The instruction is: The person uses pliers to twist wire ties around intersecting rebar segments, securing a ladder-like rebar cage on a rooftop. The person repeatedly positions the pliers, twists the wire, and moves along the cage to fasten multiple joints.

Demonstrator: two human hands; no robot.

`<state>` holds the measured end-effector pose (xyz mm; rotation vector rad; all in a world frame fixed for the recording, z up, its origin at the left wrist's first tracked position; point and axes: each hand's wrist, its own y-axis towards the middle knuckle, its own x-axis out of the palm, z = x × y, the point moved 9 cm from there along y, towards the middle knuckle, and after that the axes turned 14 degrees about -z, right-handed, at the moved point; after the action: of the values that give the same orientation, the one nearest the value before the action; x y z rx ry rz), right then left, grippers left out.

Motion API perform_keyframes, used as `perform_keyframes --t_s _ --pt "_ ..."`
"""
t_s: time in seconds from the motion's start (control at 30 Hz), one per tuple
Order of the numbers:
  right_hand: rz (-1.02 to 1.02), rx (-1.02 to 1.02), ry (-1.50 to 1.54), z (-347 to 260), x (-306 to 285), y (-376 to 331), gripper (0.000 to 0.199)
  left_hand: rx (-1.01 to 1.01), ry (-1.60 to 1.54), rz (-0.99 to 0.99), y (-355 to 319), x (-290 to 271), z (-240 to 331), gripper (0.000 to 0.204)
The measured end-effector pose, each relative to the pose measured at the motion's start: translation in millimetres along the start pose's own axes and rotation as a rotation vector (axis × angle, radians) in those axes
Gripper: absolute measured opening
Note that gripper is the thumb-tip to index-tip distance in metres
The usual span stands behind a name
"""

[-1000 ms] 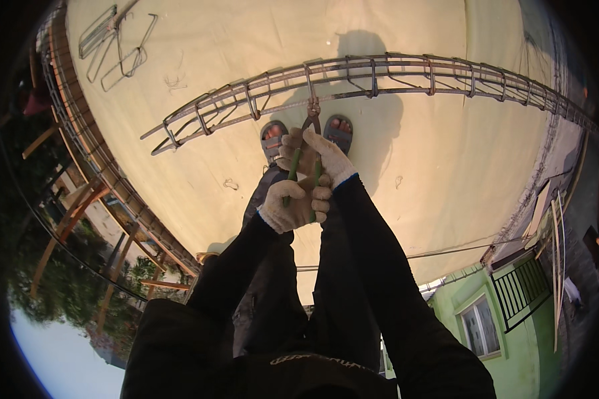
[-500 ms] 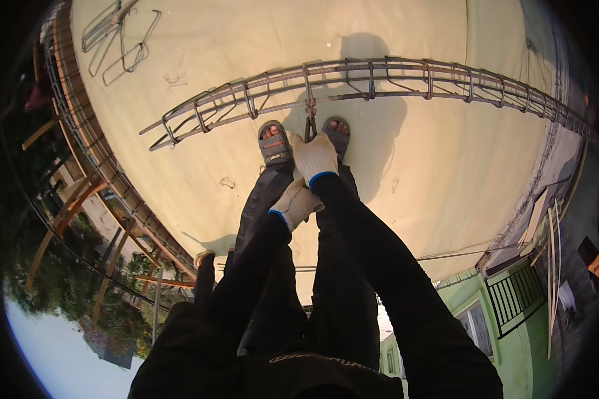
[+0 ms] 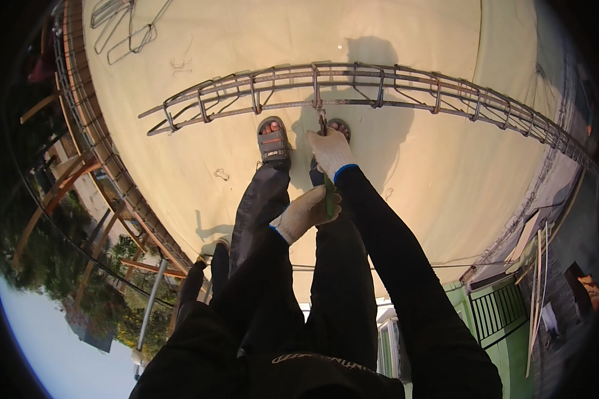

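Observation:
Both my hands wear white knit gloves with blue cuffs and are closed on one green-handled tool. My right hand wraps its upper part, just below a narrow dark metal end. Nearer my body, my left hand grips the green handle, fingers curled around it. The dark end points away from me, at the near bar of a long rebar cage, close to a stirrup. A short bit of wire appears at that spot; whether the tool grips it is too small to tell. The tool's exact kind is partly hidden by my gloves.
The cage lies across a pale sheeted floor beyond my sandalled feet. Bent steel stirrups lie at far left. Another rebar cage follows the left edge. Someone else's legs stand at lower left. Wooden strips lean at right.
My hands have drawn apart along the tool: the right has shifted slightly right, the left slightly right and nearer me, exposing the green handle. The whole view has shifted a little.

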<state>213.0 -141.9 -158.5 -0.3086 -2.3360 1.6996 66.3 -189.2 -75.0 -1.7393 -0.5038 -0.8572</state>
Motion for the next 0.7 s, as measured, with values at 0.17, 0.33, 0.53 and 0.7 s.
perform_keyframes --t_s 0.17,0.33,0.53,0.7 --pt "0.285 -0.017 -0.295 -37 7 -24 0.075 0.110 0.226 0.196 8 -13 2 0.021" --pt "0.013 -0.047 -0.300 -39 -1 -33 0.069 0.223 -0.710 -0.459 14 25 -16 0.015" --pt "-0.537 0.100 0.632 15 27 -11 0.044 0.110 -0.620 -0.205 26 32 -35 0.032" --pt "-0.299 0.147 0.081 18 -3 4 0.043 0.143 0.459 0.343 12 9 -1 0.056"
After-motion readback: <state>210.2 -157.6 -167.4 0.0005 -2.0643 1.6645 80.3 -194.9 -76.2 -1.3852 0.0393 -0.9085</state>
